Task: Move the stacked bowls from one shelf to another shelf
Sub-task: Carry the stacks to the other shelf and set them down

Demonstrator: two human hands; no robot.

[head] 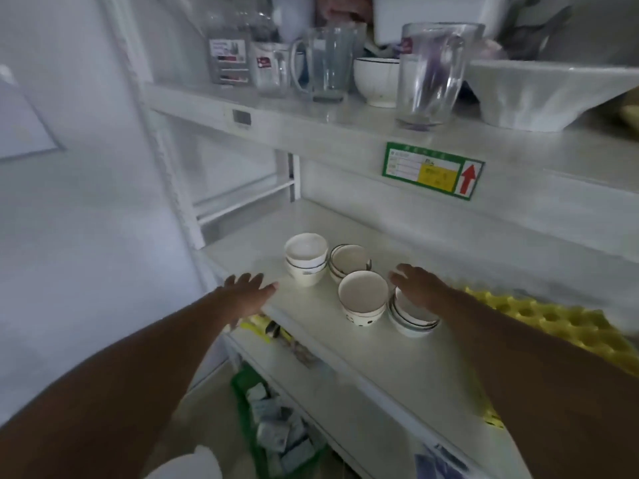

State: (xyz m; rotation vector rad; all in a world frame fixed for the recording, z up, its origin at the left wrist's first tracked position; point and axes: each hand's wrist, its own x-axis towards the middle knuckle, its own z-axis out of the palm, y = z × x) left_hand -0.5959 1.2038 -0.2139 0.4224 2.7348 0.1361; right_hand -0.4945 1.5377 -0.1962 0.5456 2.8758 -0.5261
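Four bowl stacks stand on the middle shelf. Left hand is spread flat at the shelf edge, holding nothing. Right hand lies over the right stack, fingers extended; contact is unclear. Egg tray is cut off at right. Lower shelf contents are blurred.
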